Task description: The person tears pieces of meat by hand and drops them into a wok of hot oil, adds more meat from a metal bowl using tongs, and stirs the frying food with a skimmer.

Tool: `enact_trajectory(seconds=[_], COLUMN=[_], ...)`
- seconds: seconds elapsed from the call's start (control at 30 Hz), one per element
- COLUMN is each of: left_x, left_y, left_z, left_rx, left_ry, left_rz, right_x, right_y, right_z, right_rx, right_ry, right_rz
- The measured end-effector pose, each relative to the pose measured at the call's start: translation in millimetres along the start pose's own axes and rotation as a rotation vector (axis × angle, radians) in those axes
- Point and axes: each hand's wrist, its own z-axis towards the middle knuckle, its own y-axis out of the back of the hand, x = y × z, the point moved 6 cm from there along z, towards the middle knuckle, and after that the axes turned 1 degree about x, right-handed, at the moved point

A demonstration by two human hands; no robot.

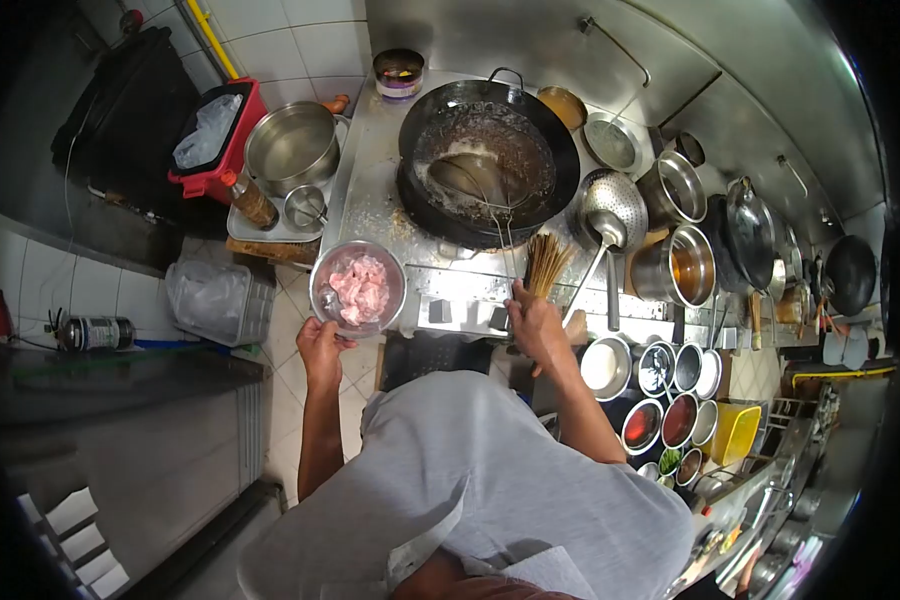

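The steel surface (370,190) carries a black wok (564,165) of frothy liquid (505,140), a wire strainer (460,178) inside it, with a metal bowl (397,287) near the edge, the right hand (540,328) gripping the strainer, the left hand (321,349) holding the bowl of pink meat pieces (362,288).

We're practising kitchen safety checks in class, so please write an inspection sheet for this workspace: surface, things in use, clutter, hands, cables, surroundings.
Surface: steel cooktop, brown specks beside the wok.
Things in use: wok holding dark, bubbly liquid; wire strainer inside it; metal bowl of pink, raw-looking meat.
Clutter: bamboo brush and perforated ladle close to the wok.
Hands: left hand holds the bowl's edge; right hand grips the strainer's handle.
Cables: thin pale line at far left, possibly a cord.
Surroundings: tiled wall, red bin, tiled floor.
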Motion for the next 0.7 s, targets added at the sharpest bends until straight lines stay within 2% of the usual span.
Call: enact_trajectory(seconds=[0.37,0.43,0.53,0.7], left_x=[-11.9,-13.8,-11.6,-13.3], left_y=[5.7,9.2,21.4,43.8], left_z=[5.9,6.2,10.2,12.4], left_rx=[-0.040,-0.043,-0.048,-0.074], left_ry=[-0.006,-0.007,-0.011,-0.007], left_rz=[-0.030,-0.031,-0.045,-0.062], right_x=[17.7,24.6,34.3,41.0], right_y=[-39.0,-44.8,-47.5,-41.3], right_z=[-13.9,-13.2,-10.1,-9.6], right_rx=[0.090,0.178,0.172,0.193], right_ry=[0.032,-0.024,-0.031,-0.094], right_rz=[0.077,0.133,0.139,0.015])
